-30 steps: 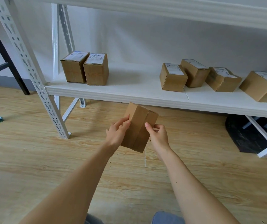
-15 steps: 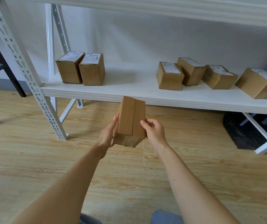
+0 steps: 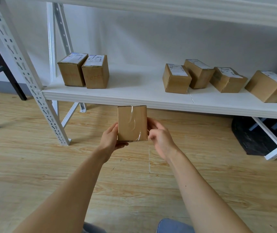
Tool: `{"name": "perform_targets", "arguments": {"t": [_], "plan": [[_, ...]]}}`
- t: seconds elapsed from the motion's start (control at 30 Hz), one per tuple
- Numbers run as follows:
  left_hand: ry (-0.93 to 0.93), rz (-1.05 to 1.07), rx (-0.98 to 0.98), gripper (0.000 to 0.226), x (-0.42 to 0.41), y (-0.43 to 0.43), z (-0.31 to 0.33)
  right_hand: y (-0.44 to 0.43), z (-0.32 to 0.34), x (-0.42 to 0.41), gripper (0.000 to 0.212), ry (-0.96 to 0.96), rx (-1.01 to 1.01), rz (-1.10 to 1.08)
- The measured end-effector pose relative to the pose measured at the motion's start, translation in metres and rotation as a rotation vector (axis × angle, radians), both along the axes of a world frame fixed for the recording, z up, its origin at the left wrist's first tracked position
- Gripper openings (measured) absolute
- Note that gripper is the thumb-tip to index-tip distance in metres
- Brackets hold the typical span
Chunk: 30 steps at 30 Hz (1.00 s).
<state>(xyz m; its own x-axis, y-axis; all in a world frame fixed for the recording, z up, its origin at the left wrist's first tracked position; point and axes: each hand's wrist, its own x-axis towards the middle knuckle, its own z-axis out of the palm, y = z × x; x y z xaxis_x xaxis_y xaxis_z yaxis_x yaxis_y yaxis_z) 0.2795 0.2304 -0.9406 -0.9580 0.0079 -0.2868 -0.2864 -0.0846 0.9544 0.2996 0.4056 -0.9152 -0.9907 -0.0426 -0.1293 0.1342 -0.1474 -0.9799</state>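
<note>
I hold a small brown cardboard box (image 3: 132, 123) in front of me, just below the front edge of the white shelf (image 3: 134, 98). Its taped face is turned toward me and stands upright. My left hand (image 3: 110, 137) grips the box's left side and bottom corner, thumb under it. My right hand (image 3: 159, 135) is at the box's right side with curled fingers, some behind the box; how firmly it holds is unclear.
Two labelled boxes (image 3: 84, 71) stand side by side at the shelf's left. Several more boxes (image 3: 201, 76) lie at the right. A perforated white upright (image 3: 25, 73) stands left of me. A dark mat (image 3: 251, 137) lies under the shelf's right end. Wooden floor below.
The box has been turned from tilted, edge-on, to upright with its taped face toward me, and it moved slightly toward the shelf. My right hand's fingers shifted along its right side.
</note>
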Motion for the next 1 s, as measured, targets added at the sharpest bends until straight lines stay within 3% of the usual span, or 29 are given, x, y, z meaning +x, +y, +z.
{"name": "perform_targets", "arguments": {"t": [0.1,0.3,0.43,0.6,0.73,0.87,1.0], "plan": [[-0.013,-0.020,-0.037,0.039,-0.001,-0.004,-0.002,0.003,-0.004,-0.001,0.083,0.014,0.168,0.050],[-0.030,-0.088,-0.167,0.044,0.001,-0.004,-0.001,0.009,-0.009,-0.004,0.091,0.060,0.345,0.102],[0.032,-0.090,-0.173,0.035,0.002,0.001,0.004,0.008,-0.006,-0.001,0.074,0.061,0.338,0.107],[0.059,-0.090,-0.081,0.044,0.004,0.005,0.012,0.004,-0.006,0.001,0.028,0.020,0.252,0.070],[0.022,-0.050,-0.036,0.046,0.001,0.005,0.010,0.001,-0.006,0.001,0.026,-0.015,0.190,0.027],[-0.057,-0.050,-0.021,0.065,-0.001,0.001,0.002,-0.005,-0.005,0.003,0.039,-0.045,0.208,-0.073],[-0.185,-0.110,-0.018,0.112,0.000,-0.004,0.000,-0.007,-0.004,0.001,0.055,-0.064,0.249,-0.182]]}}
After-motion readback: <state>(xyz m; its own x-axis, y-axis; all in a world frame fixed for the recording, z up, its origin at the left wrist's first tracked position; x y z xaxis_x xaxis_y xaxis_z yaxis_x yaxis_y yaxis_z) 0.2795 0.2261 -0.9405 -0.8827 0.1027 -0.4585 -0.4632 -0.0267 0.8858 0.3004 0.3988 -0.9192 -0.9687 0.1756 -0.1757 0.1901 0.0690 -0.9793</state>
